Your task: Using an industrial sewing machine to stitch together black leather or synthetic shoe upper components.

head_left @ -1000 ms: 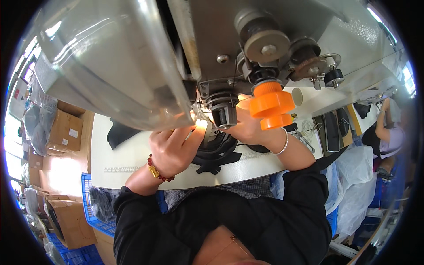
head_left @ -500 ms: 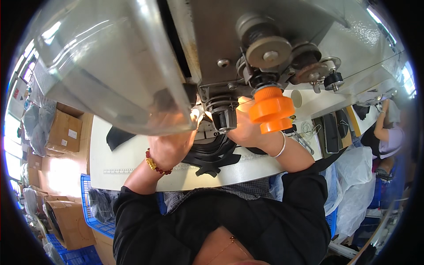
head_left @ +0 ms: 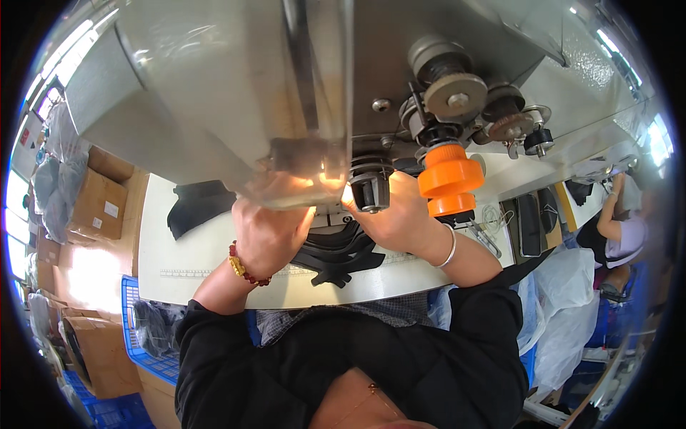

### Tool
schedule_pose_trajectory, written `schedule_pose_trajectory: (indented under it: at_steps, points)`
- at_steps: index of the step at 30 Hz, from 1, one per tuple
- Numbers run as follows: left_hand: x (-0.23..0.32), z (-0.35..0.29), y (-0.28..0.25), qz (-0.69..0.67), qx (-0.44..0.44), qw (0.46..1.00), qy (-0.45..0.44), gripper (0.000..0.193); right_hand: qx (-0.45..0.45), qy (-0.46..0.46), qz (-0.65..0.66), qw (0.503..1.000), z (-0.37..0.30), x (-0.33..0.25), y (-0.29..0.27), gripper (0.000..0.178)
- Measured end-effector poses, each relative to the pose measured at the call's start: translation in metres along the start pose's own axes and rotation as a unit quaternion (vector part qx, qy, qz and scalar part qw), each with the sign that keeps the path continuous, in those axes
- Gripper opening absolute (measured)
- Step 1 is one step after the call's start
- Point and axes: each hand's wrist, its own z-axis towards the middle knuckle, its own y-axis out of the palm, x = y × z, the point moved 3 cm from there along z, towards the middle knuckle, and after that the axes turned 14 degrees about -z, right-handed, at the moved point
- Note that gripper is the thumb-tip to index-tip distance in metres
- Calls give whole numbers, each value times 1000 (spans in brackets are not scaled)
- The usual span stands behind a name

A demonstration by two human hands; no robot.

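My left hand (head_left: 268, 232), with a red and gold bead bracelet above it, is under the see-through guard (head_left: 214, 100) of a sewing machine (head_left: 379, 50). Its fingers are closed, thumb toward the lit needle area. Across from it my right hand (head_left: 396, 218), a silver bangle on the wrist, is also closed, fingers pointing into the same lit spot. The fingertips and whatever they hold are hidden by the guard and machine head. Just below, between the hands, a bundle of curved black pieces (head_left: 336, 252) lies on the white table (head_left: 214, 254).
An orange knob (head_left: 450, 179) and thread tension discs (head_left: 457, 93) hang above my right hand. Another black piece (head_left: 199, 206) lies at left. A ruler strip (head_left: 187, 273) runs along the table. A blue basket (head_left: 139, 336) and cardboard boxes (head_left: 100, 207) stand left; another person (head_left: 614, 225) sits far right.
The view has shifted, so the machine head and guard sit further right in the picture and the guard covers more. My hands stay at the needle area with only small movement.
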Motion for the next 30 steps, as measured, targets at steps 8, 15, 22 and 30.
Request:
schedule_pose_trajectory:
  at_steps: [8, 15, 22, 30]
  points:
    - [-11, -15, 5, -25, -39, 996, -82, 29, 1, 4, -66, 998, 6, -6, -6, 24]
    - [-14, -12, 8, -40, 17, 997, -67, 21, -24, -2, -146, 989, 5, -8, -4, 28]
    - [-15, -8, 9, -25, 17, 998, -63, 13, -5, 1, -131, 991, 9, -6, -3, 32]
    - [-11, 0, 1, -59, 21, 997, -48, 10, -29, 3, -116, 993, 9, -8, -14, 30]
